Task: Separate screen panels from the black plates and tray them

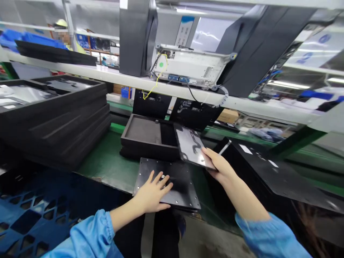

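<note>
My left hand [153, 193] lies spread on a black panel [180, 182] with small holes along its edges, at the front of the bench. In my right hand [219, 165] is a flat glossy panel [190, 145] with a dark rim, gripped at its right end. It is tilted and overlaps the right end of a black foam tray [150, 147]. That tray has recessed compartments and stands just behind the black panel. Whether the glossy panel touches the tray I cannot tell.
Stacked foam trays [53, 122] rise at the left, above a blue plastic crate [32, 222]. Dark panels [276, 168] are piled at the right. Overhead, a shelf [129, 82] carries a white metal unit [188, 66] with hanging cables. A person [63, 36] is in the left background.
</note>
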Available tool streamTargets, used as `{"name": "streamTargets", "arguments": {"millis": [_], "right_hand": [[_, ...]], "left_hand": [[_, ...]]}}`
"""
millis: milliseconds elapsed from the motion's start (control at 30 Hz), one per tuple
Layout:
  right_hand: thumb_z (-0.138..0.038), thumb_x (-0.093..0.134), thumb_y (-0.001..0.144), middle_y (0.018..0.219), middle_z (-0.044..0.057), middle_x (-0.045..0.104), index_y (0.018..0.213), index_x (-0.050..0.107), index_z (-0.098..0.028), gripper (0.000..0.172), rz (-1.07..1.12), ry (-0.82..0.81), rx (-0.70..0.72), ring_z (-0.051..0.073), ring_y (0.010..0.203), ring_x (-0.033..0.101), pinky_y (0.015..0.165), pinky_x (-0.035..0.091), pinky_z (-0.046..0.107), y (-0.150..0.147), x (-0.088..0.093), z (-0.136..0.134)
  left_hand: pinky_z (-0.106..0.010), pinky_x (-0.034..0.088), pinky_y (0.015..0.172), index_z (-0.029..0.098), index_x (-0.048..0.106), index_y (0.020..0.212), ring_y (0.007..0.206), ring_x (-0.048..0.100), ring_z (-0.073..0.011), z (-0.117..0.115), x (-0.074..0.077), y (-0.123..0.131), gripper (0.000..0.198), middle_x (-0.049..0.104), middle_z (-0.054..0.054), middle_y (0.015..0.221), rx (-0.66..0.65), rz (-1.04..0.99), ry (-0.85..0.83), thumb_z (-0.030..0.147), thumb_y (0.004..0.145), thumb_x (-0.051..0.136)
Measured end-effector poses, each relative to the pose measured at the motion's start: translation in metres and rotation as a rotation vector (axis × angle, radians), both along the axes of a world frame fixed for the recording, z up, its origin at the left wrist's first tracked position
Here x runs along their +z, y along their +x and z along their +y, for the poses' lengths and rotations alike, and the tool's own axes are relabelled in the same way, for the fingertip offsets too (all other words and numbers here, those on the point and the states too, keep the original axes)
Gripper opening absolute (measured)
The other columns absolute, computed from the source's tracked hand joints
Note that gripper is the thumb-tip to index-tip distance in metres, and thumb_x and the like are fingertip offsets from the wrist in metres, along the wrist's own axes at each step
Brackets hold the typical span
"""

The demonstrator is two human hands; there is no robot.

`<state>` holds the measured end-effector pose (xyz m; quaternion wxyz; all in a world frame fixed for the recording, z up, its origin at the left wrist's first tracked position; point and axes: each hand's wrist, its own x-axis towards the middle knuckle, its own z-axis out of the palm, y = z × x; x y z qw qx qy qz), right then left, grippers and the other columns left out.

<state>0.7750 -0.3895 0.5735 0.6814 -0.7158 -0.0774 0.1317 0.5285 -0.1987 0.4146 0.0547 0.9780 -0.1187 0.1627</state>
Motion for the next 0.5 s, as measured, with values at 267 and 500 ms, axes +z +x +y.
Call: {"name": "streamTargets", "arguments": {"millis": [267, 500], "right_hand": [[-0.016, 0.089, 0.083, 0.098, 0.012, 0.081, 0.116, 0.077, -0.01, 0.035, -0.203, -0.252, -0.08, 0.02, 0.087, 0.077, 0.081, 0.064, 0.027, 0.07, 0.028, 0.136], [-0.03, 0.083, 0.088, 0.135, 0.017, 0.075, 0.137, 0.077, -0.026, 0.049, -0.546, -0.684, -0.094, 0.044, 0.138, 0.061, 0.117, 0.045, 0.058, 0.054, 0.034, 0.108]], "left_hand": [[-0.069, 0.023, 0.134, 0.026, 0.035, 0.171, 0.166, 0.028, -0.0409, 0.001, 0.015, -0.007, 0.085, 0.035, -0.011, 0.178, -0.012, 0.008, -0.072, 0.077, 0.105, 0.045], [-0.072, 0.027, 0.132, 0.024, 0.041, 0.168, 0.164, 0.032, -0.0413, 0.004, 0.012, 0.0, 0.084, 0.042, -0.012, 0.175, -0.04, -0.026, -0.101, 0.075, 0.103, 0.053]]}}
